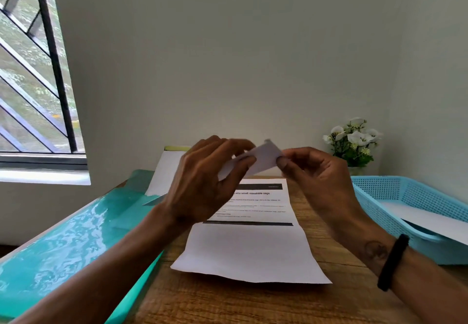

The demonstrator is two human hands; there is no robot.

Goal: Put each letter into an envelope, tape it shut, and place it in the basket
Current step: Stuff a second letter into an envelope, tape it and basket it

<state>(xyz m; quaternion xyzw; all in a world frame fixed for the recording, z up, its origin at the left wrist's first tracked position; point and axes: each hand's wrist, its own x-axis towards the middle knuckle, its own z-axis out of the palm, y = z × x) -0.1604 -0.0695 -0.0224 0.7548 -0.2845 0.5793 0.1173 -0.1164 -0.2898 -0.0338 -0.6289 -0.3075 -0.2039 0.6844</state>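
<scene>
A small white folded paper point(263, 159) is held in the air between both hands, above the desk. My left hand point(207, 181) pinches its left end and my right hand point(316, 174) pinches its right end. Below them a printed letter point(250, 245) with fold creases lies flat on the wooden desk point(228, 301). A white envelope point(164, 171) with a yellow strip at its top leans at the back, partly hidden by my left hand. The light blue basket point(395, 197) stands at the right with a white envelope point(430, 222) lying inside it.
A glossy teal folder point(68, 245) covers the desk's left side. A small pot of white flowers point(354, 141) stands by the wall behind the basket. A barred window point(33, 70) is at the left. A black band sits on the right wrist.
</scene>
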